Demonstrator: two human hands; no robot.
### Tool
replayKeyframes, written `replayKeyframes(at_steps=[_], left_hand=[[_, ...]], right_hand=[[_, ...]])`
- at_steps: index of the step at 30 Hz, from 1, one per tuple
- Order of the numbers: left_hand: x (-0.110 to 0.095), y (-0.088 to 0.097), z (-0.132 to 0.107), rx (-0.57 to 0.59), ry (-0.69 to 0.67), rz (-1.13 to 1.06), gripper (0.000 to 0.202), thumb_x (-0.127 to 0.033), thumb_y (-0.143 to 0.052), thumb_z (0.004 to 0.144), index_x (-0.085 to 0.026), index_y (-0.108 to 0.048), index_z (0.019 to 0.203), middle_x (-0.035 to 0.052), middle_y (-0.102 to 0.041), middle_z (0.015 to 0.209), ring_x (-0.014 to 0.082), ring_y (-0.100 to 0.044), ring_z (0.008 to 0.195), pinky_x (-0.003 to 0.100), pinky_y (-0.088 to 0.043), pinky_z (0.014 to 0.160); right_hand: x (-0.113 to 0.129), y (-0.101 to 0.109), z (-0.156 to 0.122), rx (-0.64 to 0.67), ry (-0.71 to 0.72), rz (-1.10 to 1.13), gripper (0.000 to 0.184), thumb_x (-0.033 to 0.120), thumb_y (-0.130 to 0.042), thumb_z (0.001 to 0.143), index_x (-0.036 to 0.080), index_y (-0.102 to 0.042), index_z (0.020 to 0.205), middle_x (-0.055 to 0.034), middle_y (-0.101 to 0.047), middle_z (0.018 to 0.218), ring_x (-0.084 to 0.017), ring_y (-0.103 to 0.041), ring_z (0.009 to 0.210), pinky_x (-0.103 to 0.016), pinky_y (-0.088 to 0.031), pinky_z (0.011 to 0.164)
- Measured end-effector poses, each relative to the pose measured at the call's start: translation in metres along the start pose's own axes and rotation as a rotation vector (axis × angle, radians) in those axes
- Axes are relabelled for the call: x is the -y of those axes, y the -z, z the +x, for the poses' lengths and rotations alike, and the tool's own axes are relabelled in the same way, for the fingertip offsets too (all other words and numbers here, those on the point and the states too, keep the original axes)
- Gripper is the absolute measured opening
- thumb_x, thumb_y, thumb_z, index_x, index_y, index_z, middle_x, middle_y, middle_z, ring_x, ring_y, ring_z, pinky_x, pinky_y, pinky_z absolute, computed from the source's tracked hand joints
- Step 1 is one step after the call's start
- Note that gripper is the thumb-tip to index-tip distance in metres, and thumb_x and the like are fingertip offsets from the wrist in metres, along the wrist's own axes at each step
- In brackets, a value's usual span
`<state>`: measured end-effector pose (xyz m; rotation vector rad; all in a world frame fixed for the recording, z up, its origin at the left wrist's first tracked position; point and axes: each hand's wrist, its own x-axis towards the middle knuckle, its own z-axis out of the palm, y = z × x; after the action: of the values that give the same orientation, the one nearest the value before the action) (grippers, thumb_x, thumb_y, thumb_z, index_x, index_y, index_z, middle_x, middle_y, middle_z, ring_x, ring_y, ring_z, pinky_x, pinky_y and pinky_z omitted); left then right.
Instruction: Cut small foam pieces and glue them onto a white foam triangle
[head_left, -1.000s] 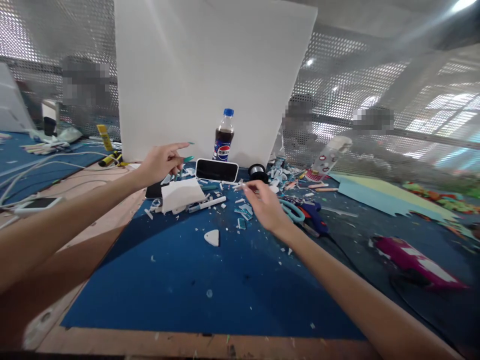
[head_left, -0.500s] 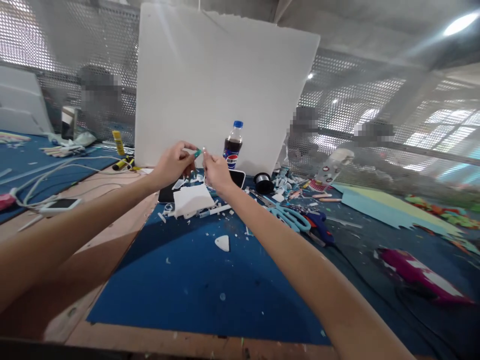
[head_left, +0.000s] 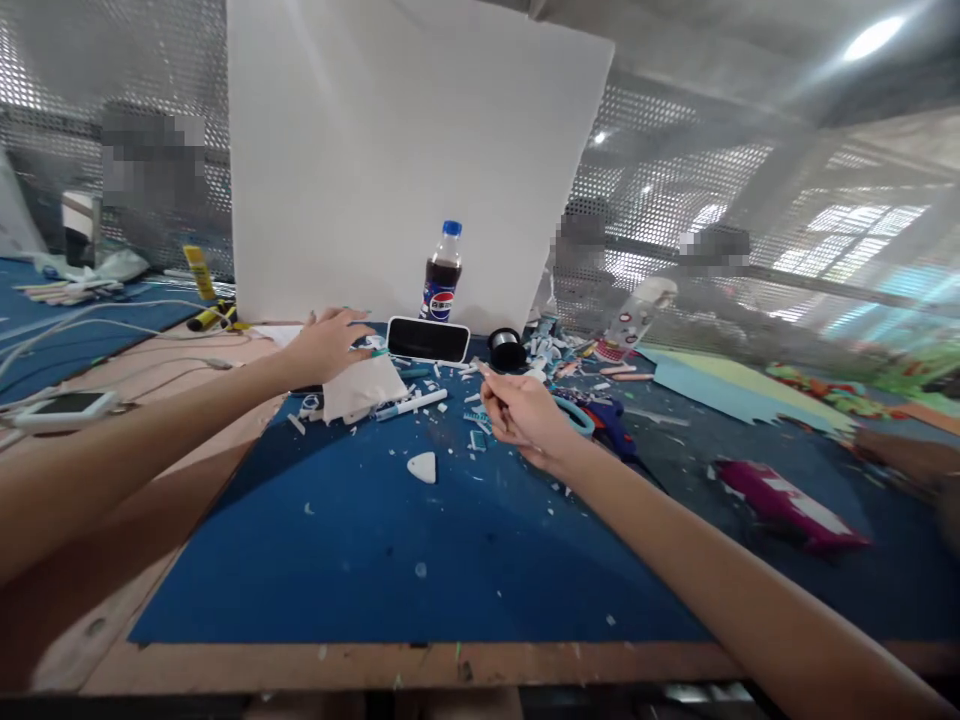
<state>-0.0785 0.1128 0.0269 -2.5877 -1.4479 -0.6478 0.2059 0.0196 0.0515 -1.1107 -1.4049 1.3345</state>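
My left hand [head_left: 330,345] is over a white block-like piece [head_left: 364,388] at the back left of the blue mat, its fingers apart. A small green piece [head_left: 379,352] shows at its thumb tip; whether it touches is unclear. My right hand [head_left: 529,412] is closed in a pinch above the mat, right of centre; what its fingertips hold is too small to name. Beneath and left of it lie small blue-green bits [head_left: 478,440]. A white pen-like stick [head_left: 412,404] and a white rounded triangular piece [head_left: 423,467] lie on the mat between my hands.
A phone [head_left: 427,340] leans before a cola bottle [head_left: 442,275] and a white board [head_left: 412,130]. A wire spool [head_left: 507,350], foam scraps, blue-handled scissors [head_left: 576,415] and a magenta object [head_left: 791,505] lie rightward. Another person's hand [head_left: 907,455] is at far right.
My hands were together in front of the board with the green piece; now they are apart. The left came down over the white piece, the right moved right and down. The view shifted.
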Motion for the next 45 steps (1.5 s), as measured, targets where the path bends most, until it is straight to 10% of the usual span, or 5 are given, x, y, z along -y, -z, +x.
replayKeyframes(at_steps=[6,13,25,31,45], left_hand=[[-0.047,0.005,-0.014,-0.202,0.021,-0.011,0.028,-0.032,-0.029,0.093,-0.017,-0.051,0.083,0.0123,-0.060,0.085,0.0249,-0.054,0.080,0.039,-0.043,0.074],[-0.098,-0.013,-0.055,-0.229,-0.169,-0.195,0.019,-0.031,-0.031,0.093,-0.019,-0.044,0.099,0.0085,-0.056,0.095,0.0209,-0.053,0.086,0.034,-0.045,0.079],[-0.112,0.005,-0.098,-0.063,-0.331,-0.181,0.011,-0.028,-0.044,0.082,-0.019,-0.045,0.087,0.0150,-0.061,0.110,0.0307,-0.054,0.103,0.048,-0.045,0.086],[-0.128,0.006,-0.116,0.089,-0.338,-0.004,0.043,-0.038,-0.052,0.080,-0.010,-0.049,0.113,0.0203,-0.060,0.123,0.0358,-0.054,0.115,0.046,-0.052,0.088],[-0.149,-0.003,-0.128,-0.080,-0.232,-0.044,0.026,-0.036,-0.049,0.080,-0.017,-0.057,0.095,0.0151,-0.061,0.126,0.0261,-0.052,0.123,0.036,-0.044,0.105]], right_hand=[[-0.032,0.004,-0.009,-0.009,-0.006,0.023,0.042,0.048,-0.054,0.085,0.019,-0.050,0.055,0.0055,-0.046,0.033,-0.004,-0.027,0.020,-0.018,-0.019,0.023],[-0.042,-0.003,-0.025,0.153,0.011,-0.141,0.035,0.041,-0.048,0.091,0.020,-0.051,0.064,0.0060,-0.050,0.039,-0.006,-0.042,0.024,-0.017,-0.030,0.024],[-0.045,-0.010,-0.031,0.246,0.000,-0.391,0.035,0.036,-0.043,0.094,0.017,-0.050,0.065,0.0053,-0.051,0.042,-0.004,-0.047,0.030,-0.013,-0.038,0.034],[-0.044,-0.014,-0.030,0.237,-0.012,-0.493,0.034,0.033,-0.041,0.094,0.018,-0.048,0.064,0.0059,-0.051,0.041,-0.005,-0.044,0.025,-0.013,-0.033,0.029],[-0.047,-0.018,-0.027,0.176,0.145,-0.819,0.036,0.027,-0.040,0.092,0.018,-0.048,0.058,0.0030,-0.048,0.039,-0.008,-0.045,0.033,-0.021,-0.032,0.041]])
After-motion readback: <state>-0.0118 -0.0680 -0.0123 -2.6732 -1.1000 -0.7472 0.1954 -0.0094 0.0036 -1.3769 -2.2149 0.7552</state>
